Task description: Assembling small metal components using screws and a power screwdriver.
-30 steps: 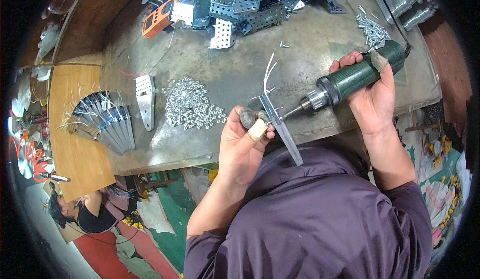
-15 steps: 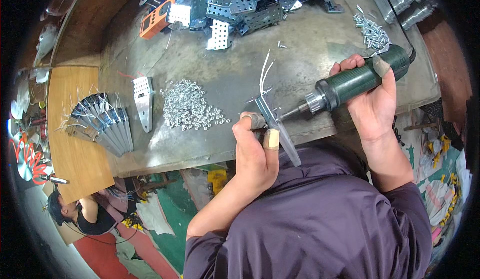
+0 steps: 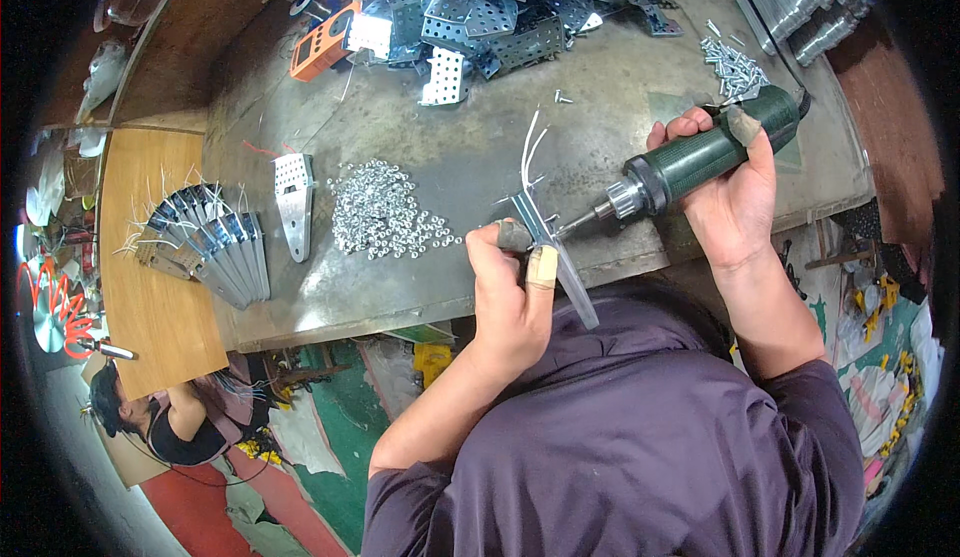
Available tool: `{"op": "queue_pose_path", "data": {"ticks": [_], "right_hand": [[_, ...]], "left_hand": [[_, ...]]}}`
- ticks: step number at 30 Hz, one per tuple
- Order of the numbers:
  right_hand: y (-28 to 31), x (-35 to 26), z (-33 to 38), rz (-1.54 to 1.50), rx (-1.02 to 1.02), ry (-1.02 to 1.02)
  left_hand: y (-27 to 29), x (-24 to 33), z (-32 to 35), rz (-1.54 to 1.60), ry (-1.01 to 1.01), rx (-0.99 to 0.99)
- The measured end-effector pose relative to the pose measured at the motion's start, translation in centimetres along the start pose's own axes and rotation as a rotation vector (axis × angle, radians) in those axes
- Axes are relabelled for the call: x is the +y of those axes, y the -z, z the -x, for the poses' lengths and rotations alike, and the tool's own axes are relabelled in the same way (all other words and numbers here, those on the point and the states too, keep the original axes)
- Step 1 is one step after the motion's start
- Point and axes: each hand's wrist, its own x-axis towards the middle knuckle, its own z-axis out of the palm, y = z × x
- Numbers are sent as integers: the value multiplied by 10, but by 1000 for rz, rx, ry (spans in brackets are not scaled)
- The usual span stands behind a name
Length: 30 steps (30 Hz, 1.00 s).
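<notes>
The landmark is the heap of small silver metal nuts point(image 3: 380, 207). Near side, right of the heap: the left hand point(image 3: 510, 307) holds a long, tapered silver metal part point(image 3: 575, 282) in a narrow finger grip; thin white wires point(image 3: 528, 152) rise from its far end. Farther right of the heap, the right hand point(image 3: 735, 202) is wrapped around a dark green cylindrical power screwdriver point(image 3: 700, 165). The bit points at the part; contact cannot be determined. Left of the heap lies a perforated silver metal bracket point(image 3: 293, 207); farther left, a fan of grey metal strips point(image 3: 220, 247) with wires. Beyond the heap: silver screws point(image 3: 738, 72) far right, an orange rectangular device point(image 3: 325, 45) slightly left, and piled perforated metal plates point(image 3: 465, 19).
</notes>
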Motion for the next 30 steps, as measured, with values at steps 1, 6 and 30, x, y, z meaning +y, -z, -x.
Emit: {"op": "queue_pose_path", "data": {"ticks": [1, 6, 30], "right_hand": [[-2, 0, 1, 0, -3, 0], [-14, 3, 6, 7, 22, -10], [-4, -9, 14, -39, -46, 43]], "left_hand": [[-1, 2, 0, -1, -3, 1], [20, 13, -37, 933, 630, 87], [10, 11, -17, -302, -327, -129]]}}
